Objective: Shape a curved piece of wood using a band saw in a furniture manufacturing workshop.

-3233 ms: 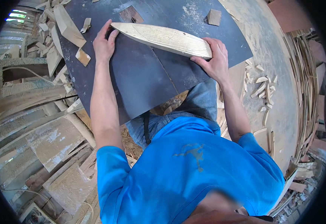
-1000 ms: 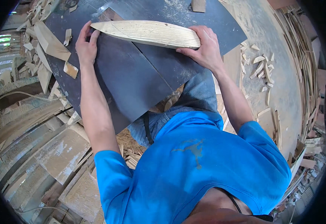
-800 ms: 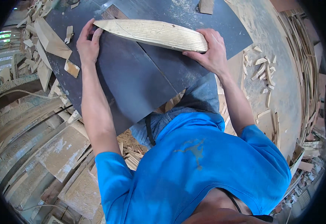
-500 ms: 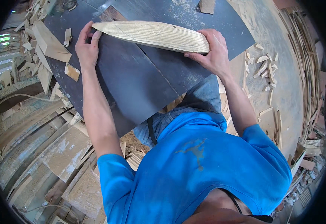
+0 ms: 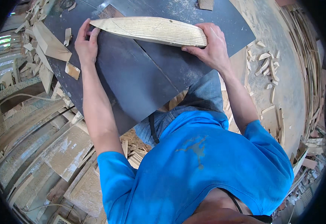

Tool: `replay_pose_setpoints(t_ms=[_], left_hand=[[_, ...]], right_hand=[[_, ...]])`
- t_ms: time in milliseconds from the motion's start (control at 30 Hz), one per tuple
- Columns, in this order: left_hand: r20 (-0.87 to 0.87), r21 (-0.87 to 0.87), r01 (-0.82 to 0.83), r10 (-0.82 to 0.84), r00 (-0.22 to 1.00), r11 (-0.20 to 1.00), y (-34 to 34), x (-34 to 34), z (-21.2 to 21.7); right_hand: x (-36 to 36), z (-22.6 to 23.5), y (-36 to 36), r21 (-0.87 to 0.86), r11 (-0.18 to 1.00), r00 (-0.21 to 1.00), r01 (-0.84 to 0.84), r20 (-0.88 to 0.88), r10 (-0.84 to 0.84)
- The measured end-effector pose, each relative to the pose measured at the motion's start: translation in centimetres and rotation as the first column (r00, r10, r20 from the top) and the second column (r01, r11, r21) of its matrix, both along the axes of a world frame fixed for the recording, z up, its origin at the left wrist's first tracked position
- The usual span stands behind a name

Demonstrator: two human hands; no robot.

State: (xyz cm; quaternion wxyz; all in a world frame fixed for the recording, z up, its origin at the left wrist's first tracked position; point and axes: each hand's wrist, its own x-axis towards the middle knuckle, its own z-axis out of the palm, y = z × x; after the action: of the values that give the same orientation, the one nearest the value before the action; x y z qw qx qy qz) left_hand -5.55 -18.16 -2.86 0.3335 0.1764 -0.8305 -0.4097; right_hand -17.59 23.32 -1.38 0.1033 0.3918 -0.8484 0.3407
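Note:
A long curved piece of pale wood (image 5: 151,30) lies across the far part of a dark, flat tabletop (image 5: 133,82). Its left end tapers to a point; the right end is blunt. My left hand (image 5: 86,44) pinches the pointed tip between thumb and fingers. Around the blunt end my right hand (image 5: 213,44) is closed, thumb along the near side and fingers over the far side. A thin line runs along the wood's upper face.
Wood offcuts (image 5: 51,41) sit at the table's left edge, beside a smaller block (image 5: 72,71). Another block (image 5: 206,4) rests at the far edge. Scraps (image 5: 269,69) lie scattered on the floor to the right, near stacked thin strips (image 5: 308,63). Slatted boards (image 5: 32,149) fill the left.
Both hands have moved the curved wood slightly farther away and a little to the left across the tabletop. Both grips stay the same.

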Motion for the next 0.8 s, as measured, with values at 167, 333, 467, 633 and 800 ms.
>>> replay_pose_setpoints(t_ms=[167, 333, 467, 633, 800], left_hand=[[0.044, 0.05, 0.026, -0.029, 0.999, 0.998, -0.1, 0.6, 0.2], [0.028, -0.043, 0.005, -0.004, 1.0, 0.999, -0.1, 0.4, 0.2], [0.075, 0.024, -0.002, 0.0, 0.997, 1.0, -0.2, 0.2, 0.1], [-0.006, 0.018, -0.005, 0.005, 1.0, 1.0, -0.6, -0.2, -0.1], [0.064, 0.037, -0.02, 0.018, 0.998, 0.999, -0.9, -0.2, -0.2]], right_hand=[[-0.3, 0.3, 0.6, -0.002, 0.999, 0.997, -0.035, 0.066, 0.035], [-0.5, 0.3, 0.7, -0.003, 0.999, 0.997, -0.051, 0.06, 0.051], [-0.8, 0.1, 0.2, 0.0, 1.0, 0.998, -0.013, 0.058, 0.013], [-1.3, 0.4, -0.1, 0.005, 0.999, 0.996, -0.043, 0.084, 0.042], [-1.4, 0.6, -0.3, 0.031, 0.999, 0.995, -0.016, 0.099, 0.013]])
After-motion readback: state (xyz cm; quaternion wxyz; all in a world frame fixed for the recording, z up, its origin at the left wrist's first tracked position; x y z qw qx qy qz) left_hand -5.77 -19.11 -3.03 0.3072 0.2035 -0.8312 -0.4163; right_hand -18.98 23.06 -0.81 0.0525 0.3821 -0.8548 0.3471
